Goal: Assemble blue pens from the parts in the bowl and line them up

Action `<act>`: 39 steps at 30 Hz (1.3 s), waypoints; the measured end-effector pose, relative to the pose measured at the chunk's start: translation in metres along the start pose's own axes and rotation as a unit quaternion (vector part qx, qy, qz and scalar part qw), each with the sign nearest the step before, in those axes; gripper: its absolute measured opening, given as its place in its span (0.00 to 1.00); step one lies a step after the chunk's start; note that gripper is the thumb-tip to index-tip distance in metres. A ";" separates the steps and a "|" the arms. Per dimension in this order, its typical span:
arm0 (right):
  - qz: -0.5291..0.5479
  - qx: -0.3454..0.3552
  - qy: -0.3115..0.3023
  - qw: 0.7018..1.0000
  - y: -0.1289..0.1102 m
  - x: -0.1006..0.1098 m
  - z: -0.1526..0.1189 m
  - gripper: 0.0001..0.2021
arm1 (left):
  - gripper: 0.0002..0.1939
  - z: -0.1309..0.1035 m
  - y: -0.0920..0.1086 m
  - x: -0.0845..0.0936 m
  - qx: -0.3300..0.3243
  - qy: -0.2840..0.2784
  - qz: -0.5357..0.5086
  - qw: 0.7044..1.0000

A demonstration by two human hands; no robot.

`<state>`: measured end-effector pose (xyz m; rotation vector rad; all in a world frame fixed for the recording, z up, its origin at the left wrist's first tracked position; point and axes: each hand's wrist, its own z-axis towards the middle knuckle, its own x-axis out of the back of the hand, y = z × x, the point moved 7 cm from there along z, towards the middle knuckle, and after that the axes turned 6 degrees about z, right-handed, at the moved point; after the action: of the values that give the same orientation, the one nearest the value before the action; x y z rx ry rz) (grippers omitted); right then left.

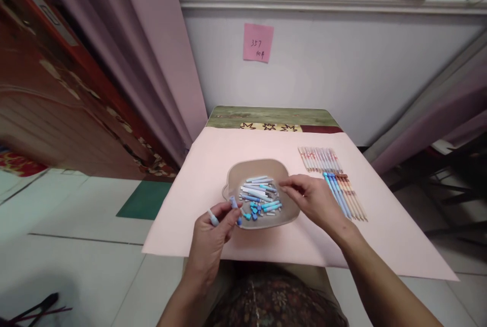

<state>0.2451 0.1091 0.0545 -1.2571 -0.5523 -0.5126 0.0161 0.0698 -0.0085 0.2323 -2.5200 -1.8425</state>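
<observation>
Here's the left hand point(213, 233), at the near left edge of the bowl, fingers closed in a pinch: a blue tube point(233, 202) sits between thumb and fingertips, and a light blue piece point(214, 220) with a pale tip pokes out beside it, tucked in the same grip. Over on the other side, the right hand point(315, 197) reaches to the bowl's right rim, thumb and forefinger drawn close together; whether anything small sits between them, I cannot tell.

Between the two hands stands the bowl point(294, 214), a beige one, loaded with pen parts point(255, 192): lavender, white and turquoise tubes across the middle, little bright blue bits bunched toward the near side.

Just beyond the right hand, the blue pens point(337, 194) and tan pens point(352, 197) lie side by side, and above them runs a row of pale pens point(320, 159) with reddish marks. All of it rests on a pale pink cover point(178, 225) spread over the tabletop point(300, 115), whose green far end shows. Behind, a pink note point(258, 43) reading 357 is stuck to the wall point(323, 58).
</observation>
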 end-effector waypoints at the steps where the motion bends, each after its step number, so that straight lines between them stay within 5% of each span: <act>1: -0.064 -0.005 -0.031 0.997 0.004 -0.006 0.002 0.08 | 0.19 0.002 0.001 0.001 -0.002 0.004 -0.008 1.000; 5: -0.238 -0.008 -0.164 0.957 0.013 -0.044 0.008 0.10 | 0.19 0.005 0.001 0.002 0.000 0.008 -0.019 1.000; 10: -0.319 -0.002 -0.299 0.900 0.022 -0.082 0.012 0.12 | 0.21 0.001 -0.001 0.000 0.005 -0.001 -0.009 1.000; 22: -0.310 0.005 -0.276 0.910 0.024 -0.080 0.021 0.12 | 0.20 0.004 0.000 0.006 -0.021 0.016 -0.002 1.000; 29: -0.260 0.062 -0.312 0.912 -0.016 -0.125 0.028 0.11 | 0.17 -0.001 0.010 0.021 -0.072 0.077 -0.007 0.994; 34: -0.280 0.056 -0.313 0.906 -0.019 -0.158 0.030 0.12 | 0.14 -0.003 0.009 0.019 -0.066 0.075 -0.004 0.995; 39: -0.285 0.056 -0.304 0.907 -0.022 -0.167 0.027 0.10 | 0.14 -0.001 0.010 0.009 -0.052 0.033 0.001 0.998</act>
<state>0.1006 0.1405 -0.0313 -1.1266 -1.4854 -0.5548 0.0064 0.0708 0.0001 0.2844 -2.3724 -1.9255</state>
